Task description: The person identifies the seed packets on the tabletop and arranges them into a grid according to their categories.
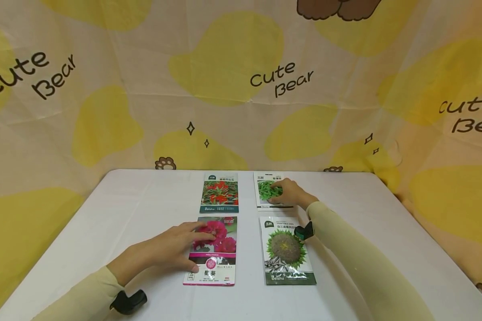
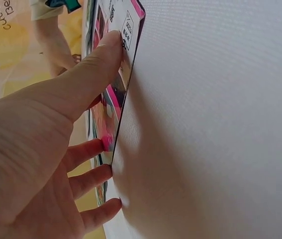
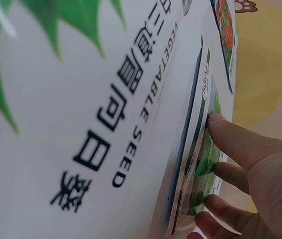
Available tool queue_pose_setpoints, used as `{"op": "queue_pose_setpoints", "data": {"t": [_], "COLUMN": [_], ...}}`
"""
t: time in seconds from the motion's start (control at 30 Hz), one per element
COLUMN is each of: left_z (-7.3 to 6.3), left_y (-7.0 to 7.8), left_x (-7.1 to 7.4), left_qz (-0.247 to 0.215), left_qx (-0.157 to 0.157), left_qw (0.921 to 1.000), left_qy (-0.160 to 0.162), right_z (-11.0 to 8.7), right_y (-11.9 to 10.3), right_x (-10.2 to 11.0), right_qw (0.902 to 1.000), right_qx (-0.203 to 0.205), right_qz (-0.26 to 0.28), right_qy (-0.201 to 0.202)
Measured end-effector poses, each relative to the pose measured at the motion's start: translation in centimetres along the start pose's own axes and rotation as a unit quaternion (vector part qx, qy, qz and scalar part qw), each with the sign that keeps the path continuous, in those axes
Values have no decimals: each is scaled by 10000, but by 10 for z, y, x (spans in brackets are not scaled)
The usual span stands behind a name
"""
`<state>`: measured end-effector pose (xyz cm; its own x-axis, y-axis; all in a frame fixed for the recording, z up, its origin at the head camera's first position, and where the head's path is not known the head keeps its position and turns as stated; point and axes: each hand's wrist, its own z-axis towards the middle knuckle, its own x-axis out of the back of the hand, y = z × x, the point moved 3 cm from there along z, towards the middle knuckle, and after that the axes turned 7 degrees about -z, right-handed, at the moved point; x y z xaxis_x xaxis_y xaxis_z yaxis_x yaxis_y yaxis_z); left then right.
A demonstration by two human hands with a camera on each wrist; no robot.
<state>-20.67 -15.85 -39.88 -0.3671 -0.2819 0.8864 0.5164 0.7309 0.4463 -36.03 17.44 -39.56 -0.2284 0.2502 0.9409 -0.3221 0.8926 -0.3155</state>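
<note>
My left hand (image 1: 169, 248) rests on a pink hollyhock seed packet (image 1: 225, 263) at the near left, its fingers spread over the flower picture. The thumb (image 2: 103, 52) touches the packet's face by its side edge in the left wrist view. At the far right of the group, my right hand (image 1: 293, 194) touches a seed packet with green leaves (image 1: 267, 191). Its thumb and fingertips lie on the packet's face, with the fingers fairly straight (image 3: 230, 174). Part of that packet is hidden beneath the hand. Both packets lie flat.
A sunflower seed packet (image 1: 286, 249) lies at the near right, under my right wrist's strap (image 1: 304, 231). Behind the hollyhock packet is a red-flower seed packet (image 1: 220, 195). All rest on a white table (image 1: 152, 196), against a yellow-patterned cloth backdrop (image 1: 225, 53).
</note>
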Motion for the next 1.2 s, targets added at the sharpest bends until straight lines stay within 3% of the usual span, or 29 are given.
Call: {"op": "queue_pose_setpoints", "data": {"t": [0.57,0.9,1.2], "left_z": [-1,1,3], "left_y": [4,3,4], "left_x": [2,4,10], "left_qz": [281,197,374], "left_qx": [-255,-20,-65], "left_qw": [9992,9998,9983], "left_qy": [110,100,437], "right_z": [-2,-2,-4], "right_y": [2,7,7], "right_x": [3,5,12], "right_qw": [9998,9995,9983], "right_qx": [186,226,353], "right_qz": [44,197,386], "right_qy": [53,103,241]}}
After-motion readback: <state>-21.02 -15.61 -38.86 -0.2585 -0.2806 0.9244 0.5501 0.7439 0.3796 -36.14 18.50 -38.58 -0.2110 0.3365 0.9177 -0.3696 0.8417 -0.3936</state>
